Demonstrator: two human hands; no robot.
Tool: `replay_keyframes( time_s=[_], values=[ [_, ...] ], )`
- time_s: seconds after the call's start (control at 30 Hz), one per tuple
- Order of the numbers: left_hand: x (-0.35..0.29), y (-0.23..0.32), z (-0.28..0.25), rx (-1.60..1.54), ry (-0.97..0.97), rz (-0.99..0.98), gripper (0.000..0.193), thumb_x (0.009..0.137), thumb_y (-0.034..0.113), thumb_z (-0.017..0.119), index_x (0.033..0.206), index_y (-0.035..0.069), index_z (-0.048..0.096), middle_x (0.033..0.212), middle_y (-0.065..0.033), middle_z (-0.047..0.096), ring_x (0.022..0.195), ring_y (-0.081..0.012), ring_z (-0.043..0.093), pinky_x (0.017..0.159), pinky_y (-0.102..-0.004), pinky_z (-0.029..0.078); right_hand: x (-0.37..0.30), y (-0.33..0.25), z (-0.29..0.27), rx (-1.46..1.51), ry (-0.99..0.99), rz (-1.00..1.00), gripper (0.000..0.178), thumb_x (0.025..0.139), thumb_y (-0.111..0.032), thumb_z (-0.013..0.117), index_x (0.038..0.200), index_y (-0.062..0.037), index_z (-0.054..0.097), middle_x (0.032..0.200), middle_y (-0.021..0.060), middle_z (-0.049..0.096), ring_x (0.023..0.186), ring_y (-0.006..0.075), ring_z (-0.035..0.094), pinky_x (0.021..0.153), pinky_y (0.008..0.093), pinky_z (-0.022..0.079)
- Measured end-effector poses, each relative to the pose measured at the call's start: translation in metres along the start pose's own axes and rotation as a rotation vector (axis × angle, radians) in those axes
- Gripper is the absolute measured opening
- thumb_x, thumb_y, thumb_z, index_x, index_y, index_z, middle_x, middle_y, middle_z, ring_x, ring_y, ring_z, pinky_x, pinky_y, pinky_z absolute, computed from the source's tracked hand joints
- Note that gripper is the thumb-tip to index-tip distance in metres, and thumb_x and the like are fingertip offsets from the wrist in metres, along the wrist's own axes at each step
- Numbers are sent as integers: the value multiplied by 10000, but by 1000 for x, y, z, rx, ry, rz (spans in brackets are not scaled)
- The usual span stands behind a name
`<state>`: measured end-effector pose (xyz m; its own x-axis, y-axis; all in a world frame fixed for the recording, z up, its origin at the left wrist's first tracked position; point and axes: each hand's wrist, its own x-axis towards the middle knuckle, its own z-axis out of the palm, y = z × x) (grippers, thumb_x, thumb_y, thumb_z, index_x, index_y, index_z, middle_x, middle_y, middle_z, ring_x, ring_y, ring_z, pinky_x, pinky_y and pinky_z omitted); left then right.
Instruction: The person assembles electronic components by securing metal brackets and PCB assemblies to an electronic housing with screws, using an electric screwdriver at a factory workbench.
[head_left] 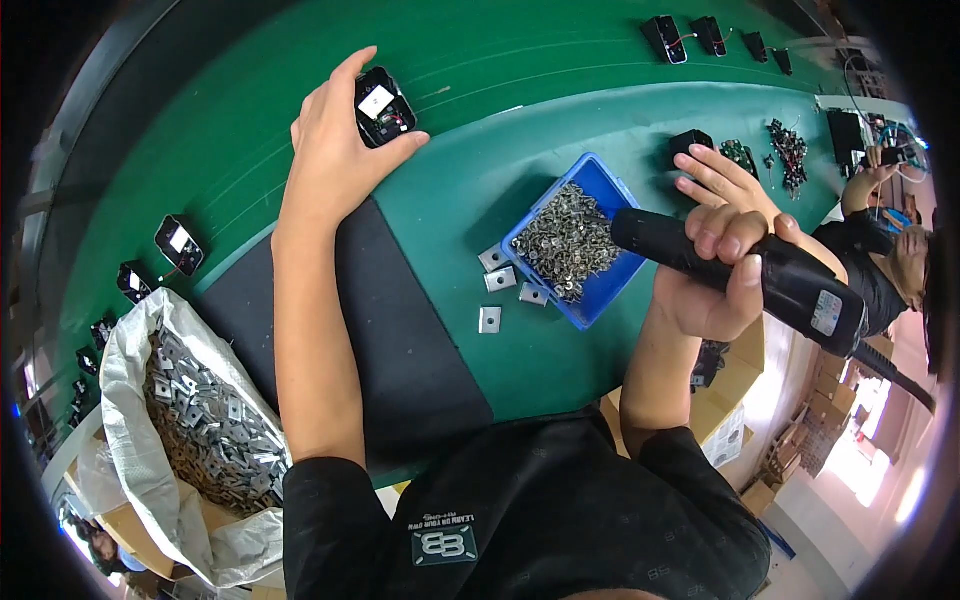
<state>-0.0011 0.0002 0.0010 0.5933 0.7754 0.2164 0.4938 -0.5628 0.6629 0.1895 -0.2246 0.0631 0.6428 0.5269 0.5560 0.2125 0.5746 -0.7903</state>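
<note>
Even, fairly bright light covered the desk [450, 220], with a soft shadow at the left side of the blue bin [605, 302]. The black handheld tool [792, 287] showed only faint highlights, while loose metal plates [225, 410] glinted beside the desk's left edge. Beyond its right edge, glare burned patches of the background [860, 470] white. The far edge bent into an arc; toward the black-vignetted rim, detail turned soft.

Left arm [318, 340] outstretched, left hand [336, 145] C-shaped; right hand [710, 302] curled tight.
</note>
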Motion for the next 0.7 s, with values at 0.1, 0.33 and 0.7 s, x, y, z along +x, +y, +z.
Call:
replay_keyframes(
  time_s=[0.1,0.33,0.7],
  values=[
    [2,-4,-1,-7,19,49,879,595,303,834,1352,132,421,1211,-170,559,1165,-343,492,1000,-458,340,2,6,10,-65,25,37,178,821,-269,534,857,-95,522,694,45,508,666,140,500,649,272,387],
    [-5,23,-8,94,415,314,626,656,300,787,1208,104,566,1181,-138,582,1132,-309,518,996,-435,353,0,-8,6,97,-9,-62,438,835,-167,537,1244,-69,414,776,30,525,652,143,505,630,314,425],
    [-48,125,12,-284,-133,650,373,690,230,780,1013,98,651,802,-36,609,723,-212,579,648,-327,435,8,-67,19,286,42,-134,466,827,-161,579,1251,-82,403,760,21,528,619,142,493,596,300,415]
  ],
)
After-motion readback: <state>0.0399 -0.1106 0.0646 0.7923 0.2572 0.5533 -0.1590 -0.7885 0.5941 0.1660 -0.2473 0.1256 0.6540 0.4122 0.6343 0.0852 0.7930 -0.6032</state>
